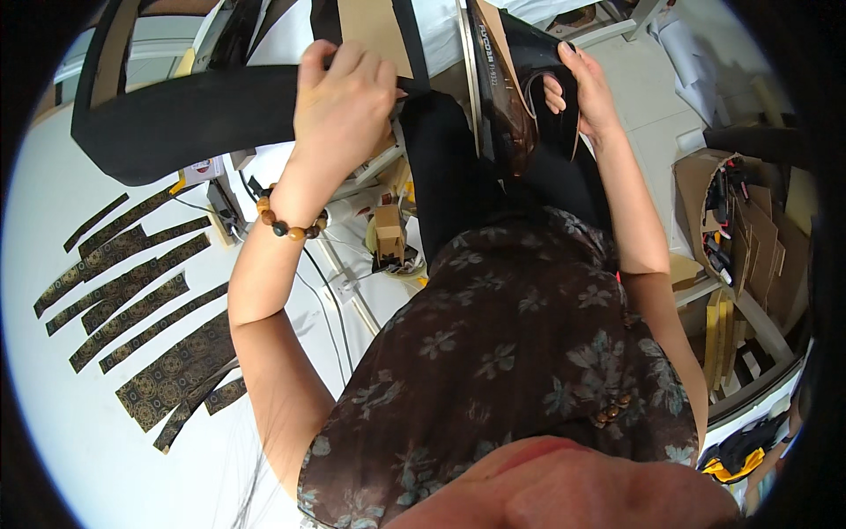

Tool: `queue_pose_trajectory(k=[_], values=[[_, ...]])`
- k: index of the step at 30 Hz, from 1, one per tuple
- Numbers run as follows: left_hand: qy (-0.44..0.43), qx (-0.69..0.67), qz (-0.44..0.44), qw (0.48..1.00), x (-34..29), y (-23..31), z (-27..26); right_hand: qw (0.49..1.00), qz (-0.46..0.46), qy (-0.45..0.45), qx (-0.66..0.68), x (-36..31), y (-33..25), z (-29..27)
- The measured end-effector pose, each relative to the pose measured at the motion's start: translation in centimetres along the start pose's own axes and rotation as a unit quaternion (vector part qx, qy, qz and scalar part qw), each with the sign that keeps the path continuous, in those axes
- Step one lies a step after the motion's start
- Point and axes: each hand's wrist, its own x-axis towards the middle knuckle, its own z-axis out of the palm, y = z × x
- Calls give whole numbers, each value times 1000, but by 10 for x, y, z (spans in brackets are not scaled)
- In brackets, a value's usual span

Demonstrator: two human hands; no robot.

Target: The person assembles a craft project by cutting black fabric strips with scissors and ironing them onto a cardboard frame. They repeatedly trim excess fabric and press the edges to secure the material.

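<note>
Near the top middle, my left hand (345, 106) is closed on the edge of a wide, stiff black band (194, 119) that bends away to the left. Beside its fingers is a tan panel (374, 35) framed in black. My right hand (592, 97) grips a black panel (538, 44) at the upper right, thumb on the outer edge and fingertips showing through an opening. Between the hands, a glossy dark brown piece (507, 106) with a pale metal-like edge hangs above my lap. Whether these pieces are joined cannot be made out.
Dark patterned strips (132, 291) and a larger patterned piece (181, 366) lie on the white table (62, 414) at left. Cables (330, 291) run near a small cardboard box (388, 234). At right stands a cardboard box (758, 220) with tools; white rolls (683, 66) lie beyond.
</note>
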Motion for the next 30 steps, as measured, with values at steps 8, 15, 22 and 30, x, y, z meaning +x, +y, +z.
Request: queue_pose_trajectory(k=[8,15,22,30], values=[[-53,64,64,994,15,22,11,995,40,-18,84,8,17,-16],[184,-202,-11,962,-2,19,-33,994,39,-32,97,23,21,-4],[487,-590,-383,518,-116,-46,94,999,0,-43,19,28,-3,20],[93,-756,-390,518,-117,-47,155,998,-41,-6,-55,23,-16,42]])
